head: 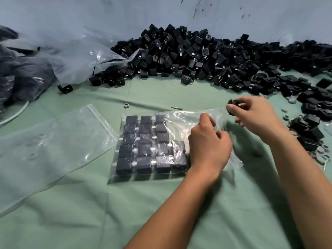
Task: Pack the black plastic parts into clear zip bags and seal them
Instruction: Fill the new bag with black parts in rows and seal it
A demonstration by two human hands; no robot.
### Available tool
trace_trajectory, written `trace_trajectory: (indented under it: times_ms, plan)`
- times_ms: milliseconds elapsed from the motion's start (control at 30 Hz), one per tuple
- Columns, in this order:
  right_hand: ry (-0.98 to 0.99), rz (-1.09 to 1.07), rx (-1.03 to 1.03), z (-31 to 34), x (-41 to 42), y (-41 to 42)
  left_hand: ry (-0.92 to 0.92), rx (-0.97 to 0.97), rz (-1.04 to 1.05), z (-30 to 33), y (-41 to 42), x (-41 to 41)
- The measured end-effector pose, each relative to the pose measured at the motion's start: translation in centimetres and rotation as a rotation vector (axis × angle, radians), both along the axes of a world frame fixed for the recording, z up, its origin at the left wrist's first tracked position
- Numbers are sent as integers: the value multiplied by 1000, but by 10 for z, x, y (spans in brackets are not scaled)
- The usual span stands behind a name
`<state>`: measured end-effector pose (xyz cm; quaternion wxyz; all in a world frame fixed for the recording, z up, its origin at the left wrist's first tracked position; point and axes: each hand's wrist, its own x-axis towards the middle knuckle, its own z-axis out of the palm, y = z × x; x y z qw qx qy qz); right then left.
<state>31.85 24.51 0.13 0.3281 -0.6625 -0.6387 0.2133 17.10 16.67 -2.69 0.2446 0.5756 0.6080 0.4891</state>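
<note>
Clear zip bag [181, 119] mid-frame, mouth pinched by left hand [209, 141] | right hand [255, 114] pinching black part [231, 105] beside it

A pale green cloth [161, 203] covers the desk, creased in long folds, and on it in the middle lies a clear zip bag [152, 146] filled with black plastic parts in neat rows. Just left of it lies an empty zip bag [53, 144], and beyond it a small grey ring [126, 105] and a screw [177, 108]. A great heap of loose black parts [197, 54] runs along the far edge, round to the right, with grey round caps [321, 150] strewn beside it and crumpled plastic sacks [53, 56] at far left.
</note>
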Motion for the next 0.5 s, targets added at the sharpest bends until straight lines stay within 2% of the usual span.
trace_trajectory:
  times_ms: [100, 200, 300, 433, 500]
  plan:
    - [60, 42, -85, 4, 7, -32, -26, 61, 50, 0, 0, -1]
    - [-2, 184, -222, 9, -1, -46, -48, 132, 79, 2, 0, -1]
    - [-43, 260, -232, 14, -11, -48, -38, 184, 69, 3, -1, -1]
    - [-65, 478, -320, 24, -21, -58, 22, 227, 58, 6, -4, -3]
    - [-105, 460, -288, 23, -26, -57, 46, 266, 53, 9, -6, -2]
